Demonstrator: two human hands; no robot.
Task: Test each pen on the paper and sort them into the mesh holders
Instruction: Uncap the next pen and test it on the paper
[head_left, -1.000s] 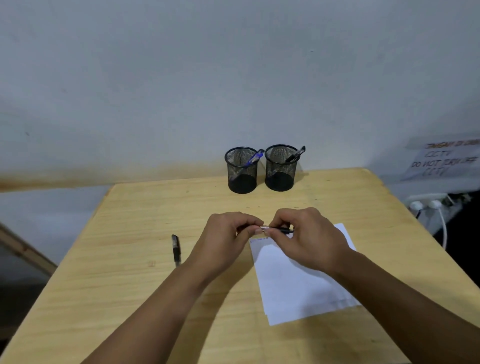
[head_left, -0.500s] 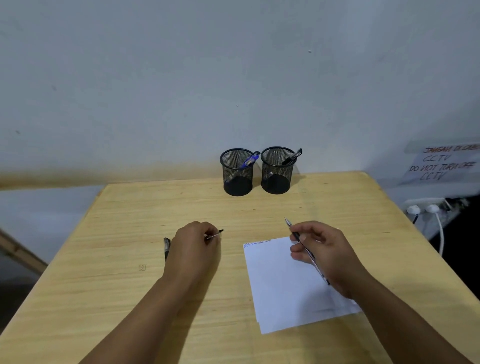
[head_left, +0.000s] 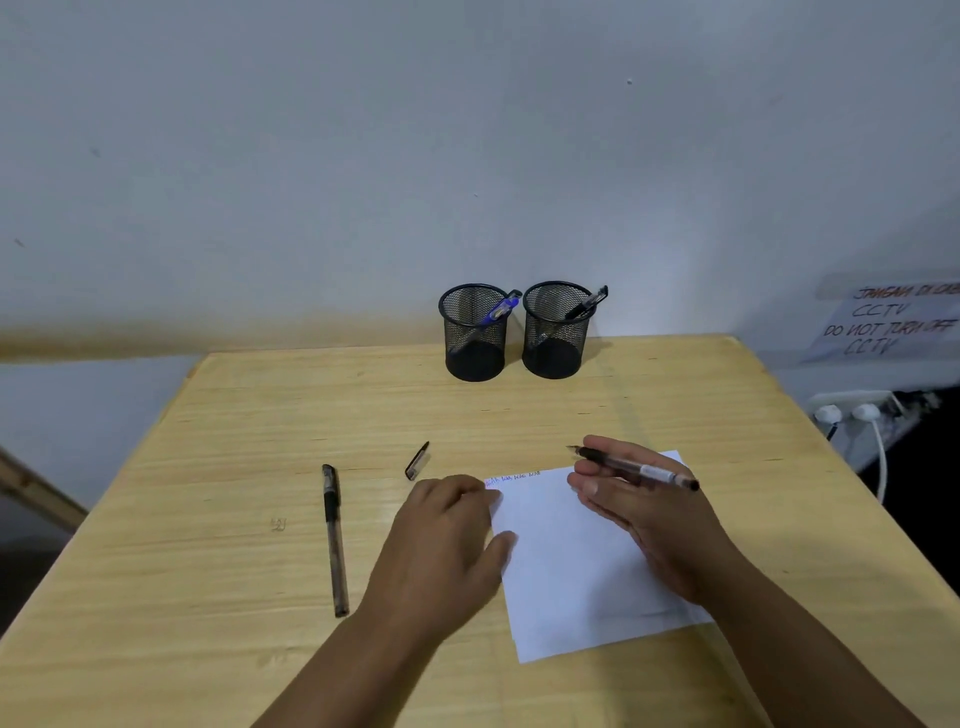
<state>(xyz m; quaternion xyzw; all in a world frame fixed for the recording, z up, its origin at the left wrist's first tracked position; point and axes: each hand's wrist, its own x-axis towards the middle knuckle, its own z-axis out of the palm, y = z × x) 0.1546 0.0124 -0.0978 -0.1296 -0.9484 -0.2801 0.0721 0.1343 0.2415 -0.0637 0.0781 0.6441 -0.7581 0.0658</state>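
Two hands now apart: cap (head_left: 417, 460) dropped on tabletop (head_left: 234, 426) at 11 o'clock of left hand (head_left: 447, 540), now flat on paper (head_left: 571, 561). Right hand (head_left: 639, 514) grip pinching uncapped pen (head_left: 636, 467) over paper's 12 o'clock edge; test stroke next.

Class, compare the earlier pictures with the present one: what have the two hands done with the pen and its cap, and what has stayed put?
The hands pulled the cap off together, then parted. The left hand let go of the cap, now on the table, and moved right to rest on the paper. The right hand holds the uncapped pen above the paper. The spare pen and both holders kept their places.
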